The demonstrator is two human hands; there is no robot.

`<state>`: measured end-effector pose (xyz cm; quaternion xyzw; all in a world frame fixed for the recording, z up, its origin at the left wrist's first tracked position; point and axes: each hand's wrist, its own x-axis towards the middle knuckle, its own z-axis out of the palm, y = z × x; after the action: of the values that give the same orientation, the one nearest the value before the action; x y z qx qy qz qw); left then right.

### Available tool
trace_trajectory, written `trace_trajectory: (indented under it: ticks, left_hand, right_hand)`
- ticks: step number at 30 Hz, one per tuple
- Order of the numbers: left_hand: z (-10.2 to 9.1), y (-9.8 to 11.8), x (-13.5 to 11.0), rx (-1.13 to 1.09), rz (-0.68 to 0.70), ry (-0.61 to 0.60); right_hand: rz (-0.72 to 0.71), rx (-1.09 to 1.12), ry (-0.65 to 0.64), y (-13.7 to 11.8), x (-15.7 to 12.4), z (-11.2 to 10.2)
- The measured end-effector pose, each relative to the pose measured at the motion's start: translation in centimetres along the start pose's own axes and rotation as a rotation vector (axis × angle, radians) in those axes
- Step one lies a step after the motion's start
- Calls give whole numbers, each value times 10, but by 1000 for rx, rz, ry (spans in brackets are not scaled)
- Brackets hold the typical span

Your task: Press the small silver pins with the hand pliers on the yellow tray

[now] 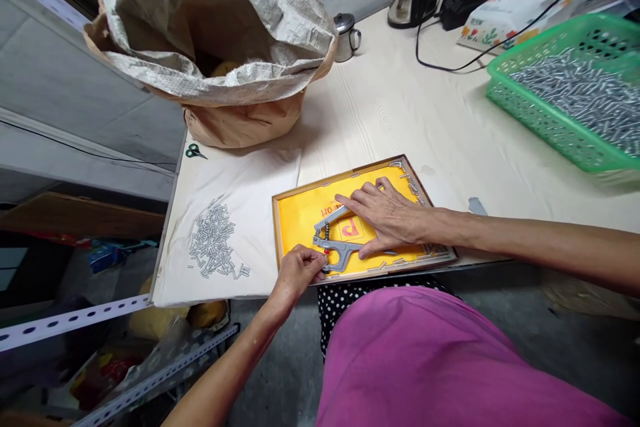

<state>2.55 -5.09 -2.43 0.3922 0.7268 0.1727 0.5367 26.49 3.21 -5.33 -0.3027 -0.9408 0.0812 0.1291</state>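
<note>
Yellow lining shows inside the shallow wooden tray (300, 217) that sits at the near edge of the table (400, 113), right over the lap; from my remote seat I judge it is kept that close so both hands work without stretching. A grey plier-like tool (345, 255) lies on that lining; the right hand (395, 217) rests on it with fingers spread and flat, gripping nothing, apparently pressing the tool down so it cannot slide. The left hand (297, 273) is at the tray's near rim, fingertips pinched together against the tool's head; whether a small piece sits between them I cannot tell. A few loose metal pins (411, 185) lie along the tray's inner edges.

Left of the tray a white cloth (250, 180) carries a small heap of pins (215, 247), near the left hand; I take the cloth as a way to keep them from rolling off. Well apart on the right, a green basket (540, 127) holds a far larger mass of the same kind of silvery pieces (585, 90). At the back left a big woven sack (215, 47) stands open with its mouth rolled down; its contents are mostly hidden.
</note>
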Motion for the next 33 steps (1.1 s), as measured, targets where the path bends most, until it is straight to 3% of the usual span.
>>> trace_trajectory:
  ticks: [7, 23, 27, 29, 33]
  left_hand:
    - [0, -6, 1, 2, 14, 9]
    - [0, -12, 2, 27, 109, 28]
    - [-2, -20, 1, 135, 126, 41]
    - [-2, -23, -4, 273, 229, 135]
    - [7, -14, -12, 630, 691, 409]
  right_hand:
    - [77, -15, -39, -13, -6, 0]
    - [49, -68, -117, -25, -10, -2]
    - [51, -36, -98, -30, -11, 2]
    - [56, -25, -77, -31, -12, 4]
    - [26, -24, -11, -35, -8, 6]
